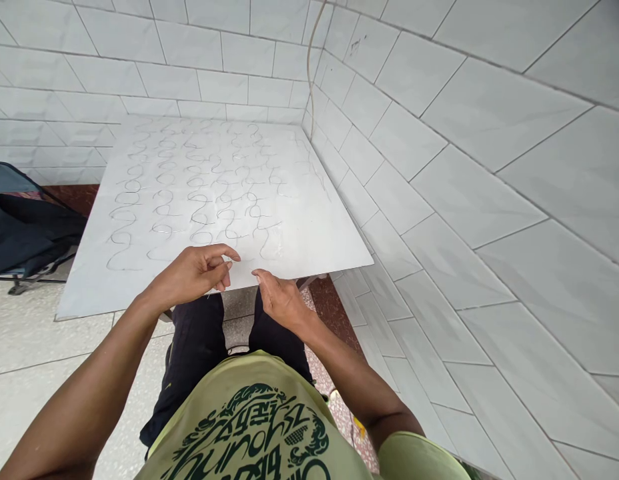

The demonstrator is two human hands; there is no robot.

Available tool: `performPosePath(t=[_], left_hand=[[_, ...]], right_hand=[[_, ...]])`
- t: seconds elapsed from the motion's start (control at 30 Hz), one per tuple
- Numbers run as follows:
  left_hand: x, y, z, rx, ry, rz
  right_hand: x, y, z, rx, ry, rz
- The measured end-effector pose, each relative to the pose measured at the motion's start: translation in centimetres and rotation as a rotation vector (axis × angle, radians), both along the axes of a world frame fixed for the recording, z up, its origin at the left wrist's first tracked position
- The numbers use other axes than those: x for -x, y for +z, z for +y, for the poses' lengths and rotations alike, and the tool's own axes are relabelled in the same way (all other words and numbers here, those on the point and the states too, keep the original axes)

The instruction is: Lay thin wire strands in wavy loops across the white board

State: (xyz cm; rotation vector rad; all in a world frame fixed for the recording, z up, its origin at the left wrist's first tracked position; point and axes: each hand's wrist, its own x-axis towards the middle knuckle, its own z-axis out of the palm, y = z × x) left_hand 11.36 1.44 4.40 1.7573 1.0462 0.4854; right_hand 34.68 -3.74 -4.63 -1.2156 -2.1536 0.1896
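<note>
Item: white board [89,287], flat and rectangular, laid out at centre frame above the knees of a seated person. Its long axis is run from the bottom centre toward the top centre of the frame, the far end pointed at the tiled back wall [189,53] and the right edge set just beside the tiled side wall [464,200]. S-shaped wires [199,210] are ranged on it in rows, and each is laid with its long axis pointed up the frame, in line with the board. One wire curl [266,245] is placed closest to the near edge, just above the hands. The left hand [197,272] is held over the near edge at lower centre, the fingers curled in and the thumb brought close to the forefinger, a narrow gap; whether anything thin is pinched cannot be told. The right hand [281,300] is set just beside it, a little lower, the fingertips bunched narrowly at the board's edge; any hold cannot be made out. Also listed: a green printed shirt [254,427] at the bottom, dark trousers [194,347], a black bag [24,230] at the left edge, a thin cable [308,67] hung in the wall corner at top centre, and a speckled floor [29,333].
</note>
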Motion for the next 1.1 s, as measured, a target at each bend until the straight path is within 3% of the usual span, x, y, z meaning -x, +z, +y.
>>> performPosePath(t=[0.47,0.57,0.83,1.1], left_hand=[[-0.9,-0.8,1.6,-0.459,-0.049,0.309],[-0.9,-0.7,1.7,-0.479,-0.025,0.319],[-1.2,-0.9,1.8,-0.453,-0.029,0.3],[-1.6,0.2,2.1,-0.347,-0.022,0.253]], right_hand=[[0.6,1.3,-0.6,0.303,-0.08,0.282],[-0.1,1.6,-0.7,0.36,-0.049,0.304],[-0.3,0.9,-1.1,0.28,-0.12,0.177],[-2.4,2.2,-2.1,0.538,0.025,0.468]])
